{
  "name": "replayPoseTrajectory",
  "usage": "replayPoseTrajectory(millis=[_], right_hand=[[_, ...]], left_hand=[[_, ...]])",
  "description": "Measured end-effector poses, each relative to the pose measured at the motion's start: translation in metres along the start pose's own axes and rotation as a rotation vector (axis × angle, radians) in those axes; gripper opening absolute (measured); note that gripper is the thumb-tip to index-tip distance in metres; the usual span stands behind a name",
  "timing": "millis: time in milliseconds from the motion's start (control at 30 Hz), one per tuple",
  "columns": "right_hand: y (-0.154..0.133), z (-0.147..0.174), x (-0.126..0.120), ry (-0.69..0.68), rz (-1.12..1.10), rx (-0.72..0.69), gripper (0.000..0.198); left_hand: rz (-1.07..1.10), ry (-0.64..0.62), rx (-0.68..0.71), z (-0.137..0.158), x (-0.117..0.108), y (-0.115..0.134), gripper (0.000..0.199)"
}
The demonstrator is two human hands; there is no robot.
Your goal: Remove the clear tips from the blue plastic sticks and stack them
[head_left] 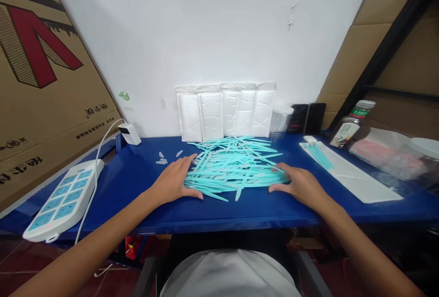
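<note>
The left hand [176, 179] is cupped at the left end of the pile of turquoise sticks [236, 164], thumb spread from the fingers; its palm would do best as an upright wall, pressing evenly so the tips line up rather than ride over one another. The pile lies mid-desk [219, 217], between the hands, its near layers roughly level but the top ones crossed, so light taps should serve better than a hard squeeze. At the right end, the right hand [300, 185] is also cupped, thumb and fingers parted around the stick ends; matching the left's pressure ought to stop the bundle from skewing.

For materials: at far left, a glossy white plastic power strip [68, 196] with pale blue socket panels. Next, small translucent slivers [162, 159], flat and rounded. The sticks are slim, tapering and matte, with whitish sections (foam or plastic, I cannot tell). Behind them stand crinkled, silvery-white packets [211, 111]. Rightward come a clear, white-lidded jar [281, 121], then a smooth white sheet [356, 178] bearing a few more turquoise strips [318, 156].
</note>
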State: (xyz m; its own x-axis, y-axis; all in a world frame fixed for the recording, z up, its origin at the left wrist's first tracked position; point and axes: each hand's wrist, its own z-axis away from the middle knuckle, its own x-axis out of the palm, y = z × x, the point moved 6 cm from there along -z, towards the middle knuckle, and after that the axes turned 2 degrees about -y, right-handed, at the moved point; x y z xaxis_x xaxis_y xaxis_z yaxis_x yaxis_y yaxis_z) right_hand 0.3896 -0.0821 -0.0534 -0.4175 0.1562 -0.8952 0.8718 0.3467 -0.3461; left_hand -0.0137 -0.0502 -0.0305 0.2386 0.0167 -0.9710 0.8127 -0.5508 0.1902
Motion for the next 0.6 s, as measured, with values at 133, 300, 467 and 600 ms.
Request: replayPoseTrajectory(millis=[133, 300, 467, 600], right_hand=[[0.012, 0.007, -0.008, 0.002, -0.029, 0.03, 0.057], [0.022, 0.014, -0.014, 0.017, -0.041, 0.072, 0.054], [0.007, 0.01, -0.011, 0.035, -0.066, 0.022, 0.052], [-0.002, 0.006, -0.007, 0.034, -0.068, 0.011, 0.052]], left_hand=[[-0.001, 0.014, -0.042, 0.006, -0.005, 0.0, 0.121], [-0.052, 0.034, 0.01, 0.01, -0.005, 0.012, 0.092], [-0.082, 0.078, 0.03, 0.0, 0.001, 0.024, 0.09], [-0.087, 0.103, 0.027, -0.006, 0.008, 0.028, 0.1]])
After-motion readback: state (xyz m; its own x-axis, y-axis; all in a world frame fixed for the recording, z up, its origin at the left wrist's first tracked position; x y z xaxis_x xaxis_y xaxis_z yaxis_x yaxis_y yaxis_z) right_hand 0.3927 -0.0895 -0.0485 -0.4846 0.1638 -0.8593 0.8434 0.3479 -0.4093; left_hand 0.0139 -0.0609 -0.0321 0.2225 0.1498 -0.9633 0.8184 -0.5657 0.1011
